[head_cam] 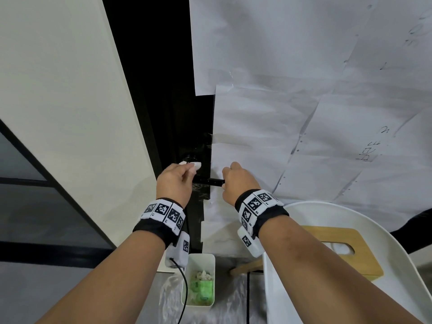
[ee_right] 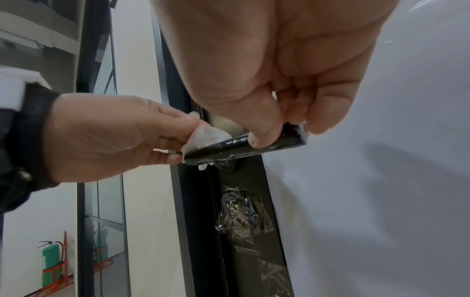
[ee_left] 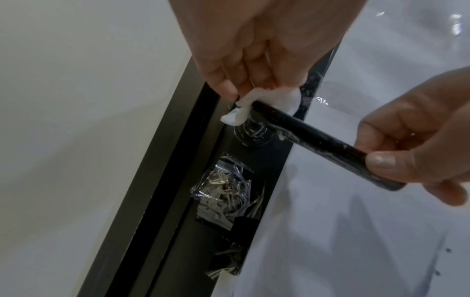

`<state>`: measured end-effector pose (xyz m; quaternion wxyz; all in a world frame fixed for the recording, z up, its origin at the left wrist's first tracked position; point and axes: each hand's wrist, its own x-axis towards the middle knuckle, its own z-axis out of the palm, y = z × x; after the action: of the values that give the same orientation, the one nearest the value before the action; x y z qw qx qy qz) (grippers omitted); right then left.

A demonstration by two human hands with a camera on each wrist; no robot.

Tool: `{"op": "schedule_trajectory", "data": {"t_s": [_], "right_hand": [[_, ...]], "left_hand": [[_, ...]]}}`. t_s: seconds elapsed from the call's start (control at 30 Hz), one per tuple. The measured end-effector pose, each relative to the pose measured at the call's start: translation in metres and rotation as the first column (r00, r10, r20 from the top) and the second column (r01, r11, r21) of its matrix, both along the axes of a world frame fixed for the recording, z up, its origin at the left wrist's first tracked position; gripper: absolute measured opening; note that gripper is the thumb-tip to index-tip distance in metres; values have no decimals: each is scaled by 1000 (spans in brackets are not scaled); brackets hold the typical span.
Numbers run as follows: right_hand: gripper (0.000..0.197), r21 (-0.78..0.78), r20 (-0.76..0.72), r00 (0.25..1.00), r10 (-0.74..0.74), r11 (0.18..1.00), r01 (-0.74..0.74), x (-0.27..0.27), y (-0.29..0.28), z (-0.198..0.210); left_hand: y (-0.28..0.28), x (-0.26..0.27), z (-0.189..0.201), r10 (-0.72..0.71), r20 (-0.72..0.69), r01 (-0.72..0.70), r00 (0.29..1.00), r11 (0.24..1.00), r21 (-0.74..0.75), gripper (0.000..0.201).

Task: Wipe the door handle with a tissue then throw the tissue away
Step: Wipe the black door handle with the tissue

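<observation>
A: Head view?
B: My left hand (head_cam: pixel 176 181) pinches the tissue (head_cam: pixel 191 165) at the hinge end of the door handle (head_cam: pixel 211 181). My right hand (head_cam: pixel 237 183) grips the free end. The bin (head_cam: pixel 198 280) sits on the floor below.

A: Left wrist?
B: The tissue (ee_left: pixel 264 100) is wadded and soft, so it probably tears easily. I'd keep it bunched between my fingertips (ee_left: pixel 226 88). The handle (ee_left: pixel 318 140) is stiff and smeared.

A: Right wrist?
B: My thumb and fingers wrap the handle's (ee_right: pixel 244 146) tip. The tissue (ee_right: pixel 206 136) is pressed on top of the bar, beside my left hand (ee_right: pixel 114 138).
</observation>
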<state>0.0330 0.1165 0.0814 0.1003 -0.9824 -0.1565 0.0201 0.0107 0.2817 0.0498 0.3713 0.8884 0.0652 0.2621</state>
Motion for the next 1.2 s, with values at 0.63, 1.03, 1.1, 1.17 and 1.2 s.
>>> {"op": "schedule_trajectory", "data": {"t_s": [0.63,1.03,1.1,1.17,1.2], "right_hand": [[13,-5,-1,1000,0,1000,0,-1,0,1],[12,-1,-2,1000,-10,1000,10,0,1,0],[12,-1,-3,1000,-7,1000,7,0,1,1],[12,1,-4,1000,-9,1000,9,-1,1,0],[12,1,0,1000,-9,1000,9,-2,1,0]], "left_hand": [[3,23,19,134,-231,-148,964,988,-42,23],[2,35,20,144,-313,-147,939,989,15,16],[1,34,21,150,-313,-156,938,988,5,21],[1,34,22,156,-317,-159,936,987,16,22],[2,34,23,154,-320,-154,935,988,23,21]]}}
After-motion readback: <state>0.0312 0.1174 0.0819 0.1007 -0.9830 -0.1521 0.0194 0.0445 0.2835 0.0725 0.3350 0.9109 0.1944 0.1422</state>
